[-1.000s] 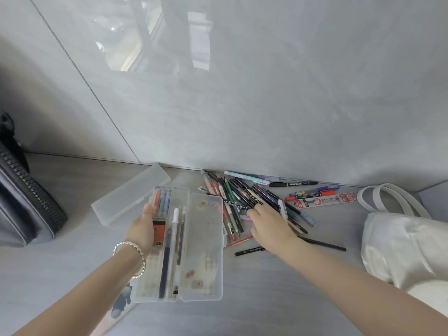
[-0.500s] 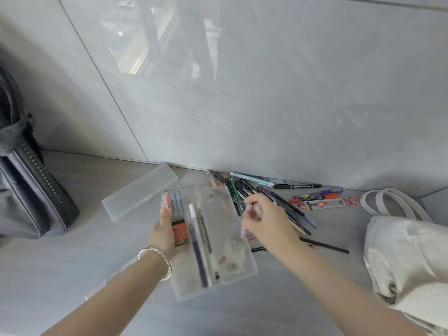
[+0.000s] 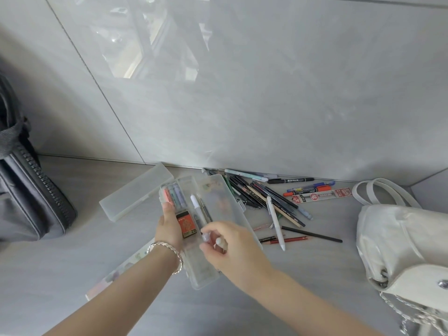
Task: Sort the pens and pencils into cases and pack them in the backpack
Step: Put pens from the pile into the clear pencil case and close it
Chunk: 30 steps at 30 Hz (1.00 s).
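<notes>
- Centrally, the open clear case [image 3: 219, 212] sat tilted above the table [image 3: 60, 275], its hinged lid folded out to the right.
- Inside its tray lay three pastel highlighters [image 3: 173, 194] at the far end, an orange and black 2B lead box [image 3: 188, 225] below them, and a white capped pen [image 3: 196, 206] running lengthwise beside a darker one.
- The left hand [image 3: 169, 226] gripped the case by its left edge, with the thumb laid over the tray rim just beside the lead box; a beaded bracelet [image 3: 173, 254] circled that wrist.
- The right hand [image 3: 230, 248] hovered over the near half of the case, fingers curled in towards the thumb; blur hid whether they pinched a pen.
- Just right of the case, the pile of pens and pencils [image 3: 261, 195] lay spread on the table against the grey wall [image 3: 266, 93], with a loose white pen [image 3: 275, 221] and a red pencil [image 3: 288, 240] at its near side.
- A closed frosted case [image 3: 137, 192] lay left of the open one, touching its far corner.
- A flat pastel-printed case [image 3: 116, 275] showed partly under the left forearm.
- The grey backpack [image 3: 29, 190] stood at the left edge, well apart from the pens.
- A white handbag [image 3: 400, 243] rested at the right edge.
</notes>
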Available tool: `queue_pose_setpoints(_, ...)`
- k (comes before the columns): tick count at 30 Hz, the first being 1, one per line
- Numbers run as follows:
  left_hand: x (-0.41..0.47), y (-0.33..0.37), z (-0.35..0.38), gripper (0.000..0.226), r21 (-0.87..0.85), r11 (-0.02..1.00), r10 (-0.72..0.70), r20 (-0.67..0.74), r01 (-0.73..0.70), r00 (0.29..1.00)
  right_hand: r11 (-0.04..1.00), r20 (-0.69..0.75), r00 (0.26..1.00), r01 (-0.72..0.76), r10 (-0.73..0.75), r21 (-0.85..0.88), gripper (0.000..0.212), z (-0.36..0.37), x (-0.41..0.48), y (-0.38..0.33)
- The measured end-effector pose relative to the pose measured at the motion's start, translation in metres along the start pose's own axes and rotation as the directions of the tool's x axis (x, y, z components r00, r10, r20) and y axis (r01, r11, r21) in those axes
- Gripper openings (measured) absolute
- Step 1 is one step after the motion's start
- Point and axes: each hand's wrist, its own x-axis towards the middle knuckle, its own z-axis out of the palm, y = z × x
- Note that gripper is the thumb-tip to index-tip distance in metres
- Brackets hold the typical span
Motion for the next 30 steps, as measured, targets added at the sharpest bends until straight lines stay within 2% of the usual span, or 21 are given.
queue_pose_setpoints(2, 0.001, -0.004, 0.002, 0.089, -0.011, 1.000, 0.005, 0.013, -0.005, 1.000, 1.000, 0.046, 0.999, 0.005, -0.004, -0.002, 0.011, 0.000, 0.001, -0.004)
queue_pose_setpoints(5, 0.001, -0.012, 0.004, 0.110, -0.055, 0.998, 0.006, 0.018, -0.005, 1.000, 0.982, 0.152, 0.988, -0.001, 0.030, -0.189, 0.018, 0.007, -0.001, -0.001)
queue_pose_setpoints(7, 0.004, -0.016, 0.005, 0.112, -0.052, 0.999, 0.009, 0.029, -0.007, 1.000, 0.953, 0.185, 0.979, -0.022, 0.082, -0.303, 0.026, 0.008, -0.003, 0.000)
queue_pose_setpoints(8, 0.003, -0.016, 0.005, 0.111, -0.047, 0.999, 0.010, 0.042, -0.008, 0.999, 0.954, 0.176, 0.980, -0.037, 0.092, -0.297, 0.031, 0.007, -0.005, 0.000)
queue_pose_setpoints(10, 0.001, -0.015, 0.006, 0.111, -0.037, 0.999, 0.018, 0.040, -0.017, 0.999, 0.986, 0.107, 0.990, -0.075, 0.092, -0.151, 0.039, 0.004, -0.007, -0.005)
queue_pose_setpoints(12, 0.005, -0.018, 0.007, 0.113, -0.028, 0.999, 0.025, 0.047, -0.023, 0.999, 0.998, 0.017, 0.999, -0.039, 0.039, 0.042, 0.034, 0.004, -0.006, -0.012)
queue_pose_setpoints(14, -0.004, -0.011, 0.009, 0.110, -0.060, 0.998, 0.015, 0.059, -0.012, 0.998, 0.992, -0.013, 1.000, 0.017, -0.015, 0.123, 0.029, 0.011, -0.003, -0.012)
queue_pose_setpoints(16, -0.024, -0.001, 0.009, 0.079, -0.129, 0.990, -0.049, 0.082, 0.059, 0.995, 0.989, -0.014, 0.998, 0.065, -0.064, 0.134, 0.033, 0.020, -0.003, -0.006)
queue_pose_setpoints(17, -0.029, 0.001, 0.009, 0.064, -0.163, 0.981, -0.086, 0.105, 0.102, 0.991, 0.990, -0.003, 0.995, 0.095, -0.095, 0.109, 0.036, 0.024, -0.004, -0.002)
queue_pose_setpoints(18, -0.029, 0.000, 0.007, 0.058, -0.186, 0.974, -0.103, 0.128, 0.126, 0.986, 0.988, 0.012, 0.991, 0.134, -0.136, 0.072, 0.038, 0.026, -0.005, 0.002)
queue_pose_setpoints(21, -0.020, -0.006, 0.007, 0.056, -0.239, 0.960, -0.103, 0.184, 0.146, 0.978, 0.971, 0.069, 0.970, 0.236, -0.234, -0.022, 0.041, 0.026, -0.007, 0.010)
queue_pose_setpoints(25, -0.016, -0.005, 0.013, 0.052, -0.292, 0.939, -0.112, 0.240, 0.182, 0.964, 0.950, 0.105, 0.956, 0.285, -0.272, -0.129, 0.040, 0.018, -0.006, 0.018)
queue_pose_setpoints(28, -0.019, 0.000, 0.018, 0.061, -0.267, 0.944, -0.117, 0.280, 0.194, 0.953, 0.821, 0.112, 0.917, 0.393, -0.382, -0.415, 0.033, 0.013, -0.009, 0.034)
queue_pose_setpoints(30, -0.016, -0.001, 0.021, 0.064, -0.229, 0.957, -0.114, 0.272, 0.179, 0.955, 0.775, 0.150, 0.906, 0.417, -0.396, -0.475, 0.033, 0.008, -0.013, 0.040)
